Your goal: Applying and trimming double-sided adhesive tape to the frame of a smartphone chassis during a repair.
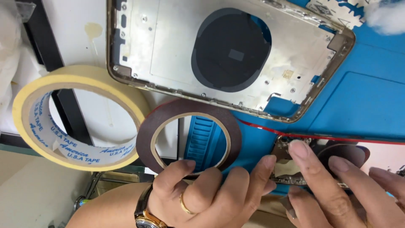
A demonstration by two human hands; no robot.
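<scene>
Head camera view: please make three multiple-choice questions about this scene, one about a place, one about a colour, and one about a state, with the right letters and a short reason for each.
1. Where does the phone housing lie in relation to the dark brown tape roll?
A. above it in the picture
B. inside its hole
C. under the left hand

2. What colour is the mat?
A. green
B. blue
C. orange

3. How does the left hand meet the dark brown tape roll?
A. apart from it
B. flat palm on top
C. fingers gripping its lower edge

Answers: 1 A, the housing fills the upper middle, the roll sits below it. 2 B, the bare mat beside the housing is blue. 3 C, the thumb and fingers close on the roll's lower rim.
</scene>
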